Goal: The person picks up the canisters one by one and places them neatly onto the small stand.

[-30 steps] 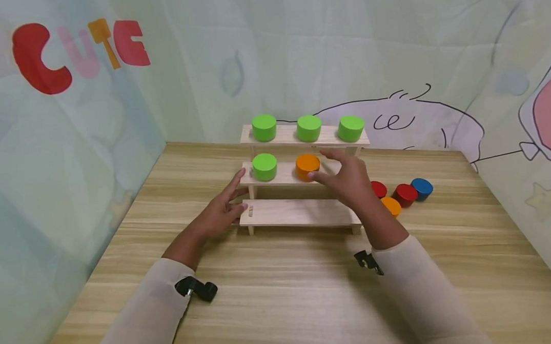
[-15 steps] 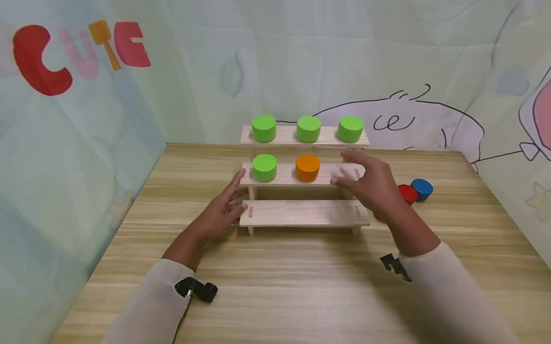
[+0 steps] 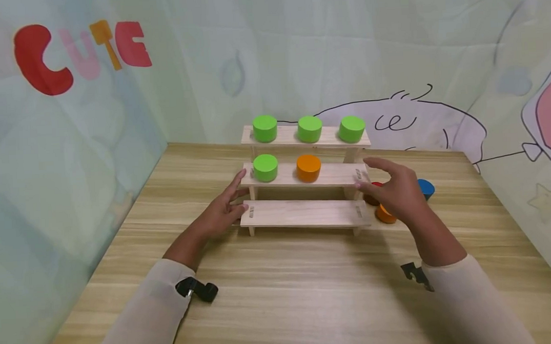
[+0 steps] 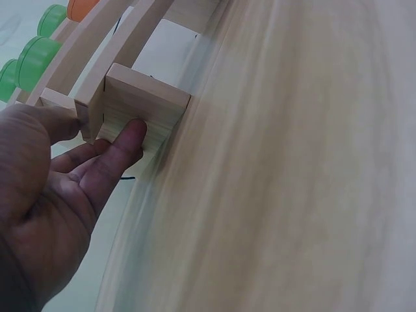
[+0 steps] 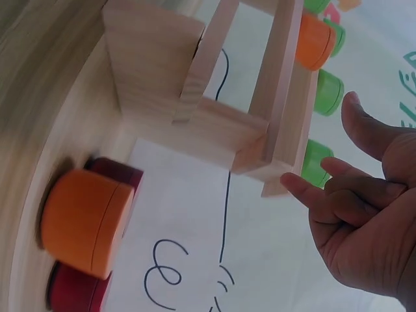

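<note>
A three-tier wooden stand (image 3: 305, 212) is in the middle of the head view. Several green cylinder blocks (image 3: 309, 129) stand on it: a row across the top tier and one at the left of the middle tier. Beside that one is an orange cylinder block (image 3: 308, 168). My left hand (image 3: 217, 213) touches the stand's left end with extended fingers; in the left wrist view, one fingertip (image 4: 135, 132) lies against the lower end support. My right hand (image 3: 398, 189), holding nothing, hovers by the right end of the middle tier, thumb and index finger apart.
Right of the stand, a loose orange cylinder (image 3: 386, 216), a red cylinder (image 3: 373, 200) and a blue cylinder (image 3: 426, 188) sit on the wood-grain table (image 3: 281, 295). A second red cylinder (image 5: 71, 290) shows in the right wrist view. A printed cloth (image 3: 206, 67) rises behind.
My right hand has moved right, away from the orange block on the middle tier, which stays in place. It now covers part of the loose blocks. My left hand stays at the stand.
</note>
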### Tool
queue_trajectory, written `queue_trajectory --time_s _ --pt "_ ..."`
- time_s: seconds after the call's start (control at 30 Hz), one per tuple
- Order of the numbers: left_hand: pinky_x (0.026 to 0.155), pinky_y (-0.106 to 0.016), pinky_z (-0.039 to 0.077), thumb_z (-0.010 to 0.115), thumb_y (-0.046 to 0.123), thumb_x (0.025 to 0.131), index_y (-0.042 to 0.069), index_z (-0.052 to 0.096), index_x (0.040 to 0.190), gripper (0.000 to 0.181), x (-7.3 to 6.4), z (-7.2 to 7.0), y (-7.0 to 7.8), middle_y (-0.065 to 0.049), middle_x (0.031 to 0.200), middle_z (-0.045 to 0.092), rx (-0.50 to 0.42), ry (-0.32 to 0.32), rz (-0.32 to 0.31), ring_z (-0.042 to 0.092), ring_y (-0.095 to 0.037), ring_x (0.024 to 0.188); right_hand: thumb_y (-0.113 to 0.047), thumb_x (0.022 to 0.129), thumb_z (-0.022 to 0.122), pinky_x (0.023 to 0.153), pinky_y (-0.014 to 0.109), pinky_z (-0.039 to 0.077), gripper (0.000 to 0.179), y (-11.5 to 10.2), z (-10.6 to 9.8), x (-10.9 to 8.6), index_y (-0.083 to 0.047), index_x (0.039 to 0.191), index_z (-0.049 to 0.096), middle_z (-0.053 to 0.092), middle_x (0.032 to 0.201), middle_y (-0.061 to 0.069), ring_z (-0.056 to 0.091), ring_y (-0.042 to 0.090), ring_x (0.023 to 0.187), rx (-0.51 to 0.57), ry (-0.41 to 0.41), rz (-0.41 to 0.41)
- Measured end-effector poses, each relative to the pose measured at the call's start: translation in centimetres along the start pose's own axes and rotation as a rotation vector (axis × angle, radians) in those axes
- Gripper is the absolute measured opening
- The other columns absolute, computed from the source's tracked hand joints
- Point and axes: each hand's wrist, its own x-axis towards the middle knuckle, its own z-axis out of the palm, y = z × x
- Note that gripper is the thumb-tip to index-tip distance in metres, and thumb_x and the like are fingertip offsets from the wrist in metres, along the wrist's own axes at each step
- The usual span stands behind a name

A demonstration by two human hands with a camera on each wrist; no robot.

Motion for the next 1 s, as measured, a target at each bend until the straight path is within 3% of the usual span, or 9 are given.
queue_trajectory --time_s 0.1,0.17,0.27,0.37,0.43,0.5,0.77,1.0 --pt "0.101 -0.051 0.066 0.052 0.004 0.114 0.043 0.0 0.176 0.09 0.0 0.0 0.0 -0.03 0.175 0.034 0.007 0.001 0.015 0.062 -0.054 0.14 -0.03 0.098 0.086 0.08 0.034 0.065 0.069 0.9 -0.6 -0.2 -0.013 0.159 0.058 0.055 0.163 0.024 0.08 0.025 0.073 0.021 0.004 0.005" --pt "0.101 -0.051 0.066 0.052 0.005 0.114 0.043 0.0 0.176 0.09 0.0 0.0 0.1 -0.029 0.175 0.034 0.003 0.003 0.013 0.062 -0.054 0.14 -0.028 0.097 0.086 0.068 0.022 0.058 0.069 1.6 -0.9 -0.3 -0.012 0.159 0.059 0.054 0.163 0.026 0.075 0.016 0.064 0.032 0.01 0.008" --pt "0.1 -0.051 0.066 0.052 0.004 0.114 0.042 0.0 0.176 0.09 0.0 0.0 0.0 -0.03 0.175 0.033 0.002 0.0 0.013 0.062 -0.054 0.139 -0.025 0.096 0.088 0.06 0.021 0.052 0.069 2.4 -1.2 -0.4 -0.012 0.157 0.061 0.056 0.161 0.025 0.062 0.016 0.058 0.033 0.022 0.024" --pt "0.1 -0.051 0.066 0.052 0.005 0.114 0.045 0.0 0.176 0.09 0.0 -0.1 0.0 -0.029 0.175 0.034 0.001 0.003 0.005 0.062 -0.054 0.139 -0.024 0.095 0.088 0.087 0.038 0.065 0.068 3.1 -1.4 -0.5 -0.011 0.156 0.062 0.058 0.16 0.023 0.073 0.033 0.097 0.007 0.029 0.051" --pt "0.1 -0.052 0.066 0.052 0.005 0.114 0.045 0.0 0.176 0.09 0.0 0.0 0.0 -0.029 0.175 0.034 0.003 0.001 0.005 0.062 -0.054 0.14 -0.023 0.096 0.087 0.105 0.054 0.062 0.067 3.5 -1.5 -0.5 -0.01 0.157 0.061 0.057 0.161 0.024 0.063 0.044 0.127 -0.011 0.017 0.077" --pt "0.101 -0.052 0.066 0.052 0.006 0.114 0.046 0.0 0.175 0.09 0.1 0.0 0.0 -0.028 0.175 0.034 0.001 0.0 -0.001 0.062 -0.054 0.14 -0.022 0.098 0.085 0.119 0.068 0.05 0.067 3.8 -1.6 -0.6 -0.01 0.158 0.059 0.052 0.165 0.026 0.041 0.052 0.155 -0.02 -0.008 0.104" --pt "0.1 -0.053 0.066 0.051 0.005 0.114 0.046 -0.001 0.175 0.09 0.0 -0.1 -0.1 -0.029 0.176 0.031 -0.002 -0.007 -0.003 0.061 -0.054 0.14 -0.026 0.1 0.082 0.121 0.073 0.044 0.06 5.3 -2.0 -1.0 -0.006 0.153 0.063 0.053 0.162 0.03 0.041 0.057 0.154 -0.072 -0.081 0.117" --pt "0.098 -0.05 0.067 0.053 0.005 0.114 0.045 0.0 0.176 0.09 0.1 0.0 -0.1 -0.029 0.175 0.034 -0.009 -0.002 0.0 0.062 -0.053 0.139 -0.033 0.1 0.083 0.116 0.072 0.049 0.06 6.7 -1.5 -1.2 -0.003 0.15 0.066 0.057 0.157 0.032 0.045 0.057 0.148 -0.15 -0.13 0.13"
